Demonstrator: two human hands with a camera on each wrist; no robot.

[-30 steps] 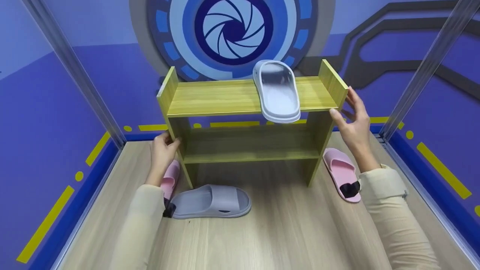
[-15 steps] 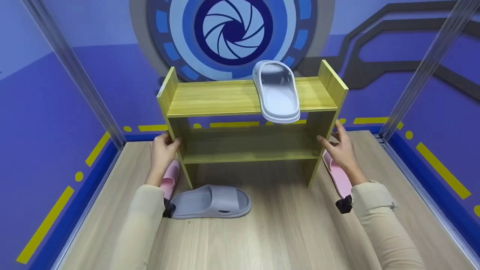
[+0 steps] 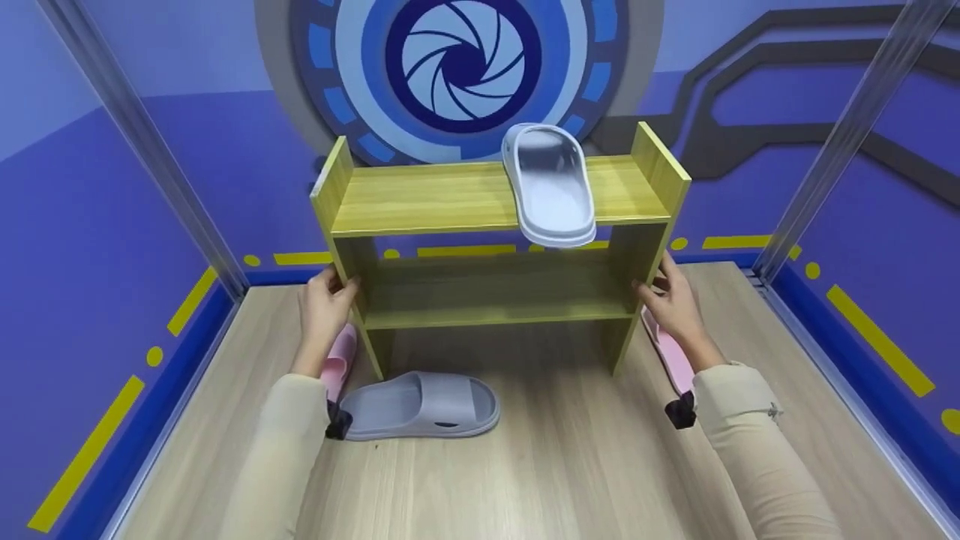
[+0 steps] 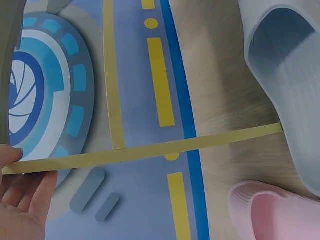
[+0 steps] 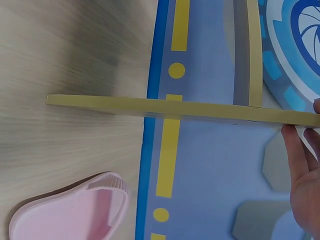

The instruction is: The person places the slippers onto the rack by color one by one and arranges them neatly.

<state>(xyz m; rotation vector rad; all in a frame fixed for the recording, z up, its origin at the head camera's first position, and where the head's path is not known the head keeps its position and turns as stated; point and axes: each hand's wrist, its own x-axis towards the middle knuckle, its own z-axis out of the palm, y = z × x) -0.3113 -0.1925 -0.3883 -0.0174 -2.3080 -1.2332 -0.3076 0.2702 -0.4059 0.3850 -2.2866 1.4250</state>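
Observation:
A small yellow wood-grain shoe rack with two boards stands upright in the middle of the head view. My left hand pinches the front edge of its left side panel, thumb on the inner face and fingers outside, as the left wrist view also shows. At about the same height, my right hand grips the right side panel the same way. A light grey slipper lies on the top board, its sole end jutting past the front edge. Another grey slipper lies sideways on the tabletop before the rack's left leg.
One pink slipper lies left of the rack, partly behind my left wrist. A second pink slipper is on the right, partly covered by my right arm in the head view. A patterned blue-purple wall rises close behind.
My right hand has come down from the top right corner of the rack to the middle of its right panel and taken hold there. My left hand keeps its grip.

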